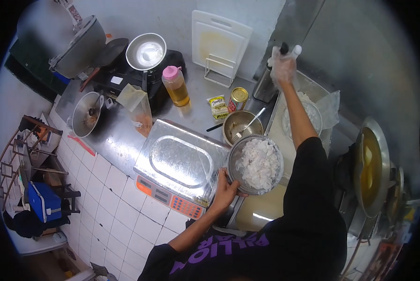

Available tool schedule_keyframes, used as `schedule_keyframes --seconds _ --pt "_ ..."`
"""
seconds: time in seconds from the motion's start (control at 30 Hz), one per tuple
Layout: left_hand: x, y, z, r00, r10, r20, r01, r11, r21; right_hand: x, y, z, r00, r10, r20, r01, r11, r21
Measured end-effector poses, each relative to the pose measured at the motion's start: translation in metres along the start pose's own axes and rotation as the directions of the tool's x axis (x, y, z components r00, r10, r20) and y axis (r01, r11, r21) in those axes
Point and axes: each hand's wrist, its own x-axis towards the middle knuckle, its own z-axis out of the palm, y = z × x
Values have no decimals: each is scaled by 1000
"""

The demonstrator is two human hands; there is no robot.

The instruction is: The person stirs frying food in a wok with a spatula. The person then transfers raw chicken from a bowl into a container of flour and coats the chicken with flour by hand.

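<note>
My left hand (228,189) is bare and grips the near-left rim of a metal bowl (280,164), its thumb over the edge. White, flour-coated pieces (259,164) fill much of that bowl. My right hand (285,68), in a clear plastic glove, is closed around utensil handles at a tall metal holder (265,86). A black handle (284,48) and a white handle (297,49) stick out above the glove; the utensils' lower ends are hidden. Below the right forearm, a bowl of white powder (308,117) sits in a tray. Beside the held bowl rests a smaller bowl (228,122) with a fork (250,124).
A digital scale (177,164) lies left of the bowl. Behind it stand an oil bottle (176,89), a tin (238,97), a sachet (218,107) and a white cutting board (219,40). A wok of oil (371,164) is at the right. Pans (146,52) stand at the back left.
</note>
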Motion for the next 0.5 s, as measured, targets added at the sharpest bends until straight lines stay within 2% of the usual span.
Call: schedule_keyframes --seconds 0.1,0.13,0.23,0.3,0.33,0.37,0.4,0.43,0.47,0.5 --pt "-1 3 2 998 -58 -13 58 998 -5 -20 -123 -104 991 82 103 -72 993 -96" --pt "0 1 1 1000 -13 -28 13 1000 4 -24 -129 -130 993 65 103 -54 992 -111" --pt "-9 4 7 995 43 -90 -43 999 1 -66 -79 -222 989 -16 147 42 983 -181" --pt "-9 1 2 999 16 -42 -15 1000 16 -106 -30 -290 984 -40 174 93 948 -304" --pt "-12 7 3 1000 17 -13 -17 1000 -7 -129 -5 -320 976 -60 210 152 876 -458" --pt "-13 6 1 1000 4 -5 -4 1000 -13 -156 20 -347 953 -86 290 265 701 -662" --pt "-14 5 -2 1000 1 1 -1 1000 6 -186 42 -369 909 -103 404 406 438 -802" --pt "-15 4 -3 1000 -2 7 2 1000 28 -219 52 -382 847 -51 529 515 327 -792" --pt "-15 0 -3 999 27 -37 -26 999 44 -256 38 -392 782 165 602 349 684 -641" --pt "-17 -2 -4 999 12 -32 -11 999 47 -283 47 -390 692 249 677 191 841 -505"
